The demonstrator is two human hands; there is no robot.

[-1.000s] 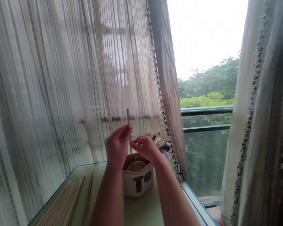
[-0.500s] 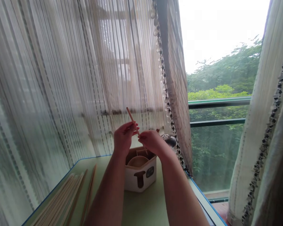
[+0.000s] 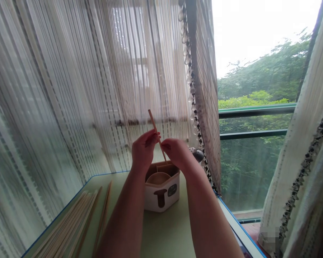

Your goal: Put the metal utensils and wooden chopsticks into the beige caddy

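Observation:
A thin wooden chopstick [image 3: 153, 123] is pinched by both hands and leans to the upper left. My left hand [image 3: 143, 152] grips its middle with curled fingers; my right hand [image 3: 177, 152] pinches it just to the right. Its lower tip reaches down into a white holder [image 3: 161, 193] with brown marks on its front and divided compartments, which stands on the green table [image 3: 164, 233] right below the hands. A wooden bowl-like piece [image 3: 158, 177] sits inside the holder.
Several loose wooden chopsticks [image 3: 78, 225] lie on the table's left side. A metal ladle head [image 3: 198, 154] shows behind the right hand. Sheer striped curtains [image 3: 70, 89] hang behind and to the left; a window railing [image 3: 255, 111] and trees lie to the right.
The chopstick has tilted from nearly upright to leaning left, and both hands sit slightly higher and further right in view as the camera shifted. The grip of both hands stays the same.

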